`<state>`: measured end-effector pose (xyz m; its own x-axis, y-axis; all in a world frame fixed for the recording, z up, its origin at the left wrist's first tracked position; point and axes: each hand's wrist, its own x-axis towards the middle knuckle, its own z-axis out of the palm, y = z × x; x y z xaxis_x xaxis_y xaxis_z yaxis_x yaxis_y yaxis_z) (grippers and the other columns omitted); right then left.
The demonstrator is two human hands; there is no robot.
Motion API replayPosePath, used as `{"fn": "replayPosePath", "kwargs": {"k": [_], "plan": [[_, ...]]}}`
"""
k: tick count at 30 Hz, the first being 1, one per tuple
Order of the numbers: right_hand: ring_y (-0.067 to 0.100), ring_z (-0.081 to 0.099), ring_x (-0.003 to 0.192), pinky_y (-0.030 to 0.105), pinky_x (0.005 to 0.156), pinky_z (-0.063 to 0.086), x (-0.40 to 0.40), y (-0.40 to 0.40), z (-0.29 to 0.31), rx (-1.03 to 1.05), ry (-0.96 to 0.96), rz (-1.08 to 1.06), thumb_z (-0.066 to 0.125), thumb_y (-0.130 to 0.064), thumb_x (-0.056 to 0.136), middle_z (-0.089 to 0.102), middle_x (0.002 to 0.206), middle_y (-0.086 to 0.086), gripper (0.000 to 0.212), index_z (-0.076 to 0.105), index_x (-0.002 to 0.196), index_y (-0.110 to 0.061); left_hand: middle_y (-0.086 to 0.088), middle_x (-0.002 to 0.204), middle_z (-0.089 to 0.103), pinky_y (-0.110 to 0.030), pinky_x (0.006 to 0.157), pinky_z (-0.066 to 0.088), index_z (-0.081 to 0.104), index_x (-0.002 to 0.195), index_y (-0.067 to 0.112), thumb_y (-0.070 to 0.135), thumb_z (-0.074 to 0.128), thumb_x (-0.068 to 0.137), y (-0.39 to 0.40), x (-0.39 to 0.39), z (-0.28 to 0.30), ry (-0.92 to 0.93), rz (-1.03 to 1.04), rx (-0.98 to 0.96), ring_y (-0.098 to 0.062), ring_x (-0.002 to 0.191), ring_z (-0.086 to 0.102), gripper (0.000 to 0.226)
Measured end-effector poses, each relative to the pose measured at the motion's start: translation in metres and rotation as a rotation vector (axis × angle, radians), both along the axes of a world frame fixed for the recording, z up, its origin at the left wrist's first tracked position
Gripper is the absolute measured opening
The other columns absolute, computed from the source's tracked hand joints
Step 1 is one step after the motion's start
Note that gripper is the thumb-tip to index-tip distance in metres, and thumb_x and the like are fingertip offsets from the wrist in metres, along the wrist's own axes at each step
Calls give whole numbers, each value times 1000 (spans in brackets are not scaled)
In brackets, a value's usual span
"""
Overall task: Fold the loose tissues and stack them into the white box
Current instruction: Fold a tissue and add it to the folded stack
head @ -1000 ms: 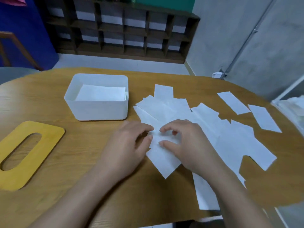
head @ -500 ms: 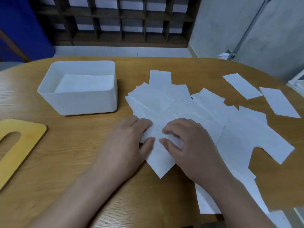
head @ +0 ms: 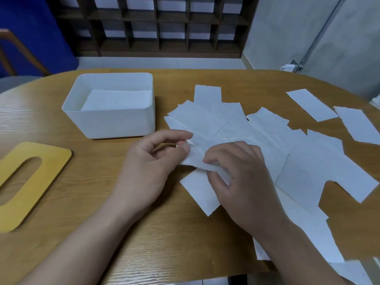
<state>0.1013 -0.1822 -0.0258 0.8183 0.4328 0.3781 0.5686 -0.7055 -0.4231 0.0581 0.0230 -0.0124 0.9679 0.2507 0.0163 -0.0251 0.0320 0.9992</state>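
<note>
A white box [head: 112, 124] stands on the wooden table at the left centre, with folded tissues [head: 118, 99] stacked inside. To its right lies a spread of several loose white tissues [head: 308, 167], overlapping one another. My left hand [head: 150, 167] pinches the left edge of one tissue [head: 194, 159] between thumb and fingers. My right hand [head: 240, 179] grips the same tissue from the right, its fingertips curled under the lifted, creased strip. Both hands sit at the near left edge of the spread.
A yellow wooden lid with an oval slot [head: 26, 182] lies at the left table edge. Two separate tissues [head: 312, 104] lie at the far right. A dark shelf unit [head: 164, 25] stands beyond the table, and a chair [head: 12, 58] at far left.
Both hands have gone from pressing flat on the tissue to pinching it and lifting its edge. The camera has tilted, shifting the box and lid rightward in view.
</note>
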Motion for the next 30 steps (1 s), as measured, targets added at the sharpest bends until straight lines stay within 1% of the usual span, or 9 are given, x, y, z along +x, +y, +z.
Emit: {"fn": "replayPosePath", "kwargs": {"k": [2,4,6,8,9,12,15,25,30], "plan": [[1,63,100,12,93,38,-2,2,0,66,8,4,64,-38,104,75,109,-18,16,76,112,-29,-5,95,79,-31,78,52,86,111,26,27,78,101,8,-6,5,-78,-44,165,-24,82,67,13],[-1,67,92,8,80,44,-5,5,2,129,55,13,65,-42,107,73,103,-23,18,76,114,-29,3,102,77,-26,78,50,83,116,32,43,83,95,16,-13,9,-153,-112,416,-17,90,66,24],[-1,70,91,8,70,51,-10,9,6,210,122,30,66,-45,108,72,101,-26,19,75,117,-30,12,102,76,-19,80,44,83,114,32,45,88,90,23,-18,10,-195,-121,592,-17,98,64,28],[-1,72,96,12,68,54,-14,14,12,324,215,38,70,-43,106,75,99,-23,17,76,117,-32,11,82,70,-22,75,41,83,94,23,33,85,94,29,-20,8,-215,-48,592,-12,86,58,10],[-1,71,99,13,69,54,-16,16,16,378,261,35,73,-41,103,75,102,-24,15,75,117,-35,7,74,65,-27,70,42,81,88,19,28,82,97,32,-21,6,-197,-4,546,-11,77,53,13],[9,70,84,18,61,52,-17,22,20,495,378,22,80,-35,99,72,88,-20,20,74,118,-39,-25,89,73,-55,70,56,83,99,12,31,77,104,47,-24,4,-101,41,396,-47,82,63,21],[17,63,59,20,61,52,-17,26,18,552,440,17,83,-28,97,61,64,-5,23,75,118,-34,-23,93,78,-65,78,60,82,101,16,35,77,103,65,-29,-1,16,97,403,-51,90,71,21],[9,69,81,28,74,59,-24,43,4,205,240,2,81,-36,99,69,85,-21,32,72,129,-34,4,68,68,-47,60,53,68,79,21,37,74,97,83,-45,-5,163,190,826,-21,65,64,25],[1,60,87,26,74,49,-22,29,13,-33,198,10,76,-54,93,64,93,-22,21,71,109,-41,2,58,53,-41,54,48,48,71,21,37,68,93,86,-45,-9,192,249,1099,-22,59,54,34]]}}
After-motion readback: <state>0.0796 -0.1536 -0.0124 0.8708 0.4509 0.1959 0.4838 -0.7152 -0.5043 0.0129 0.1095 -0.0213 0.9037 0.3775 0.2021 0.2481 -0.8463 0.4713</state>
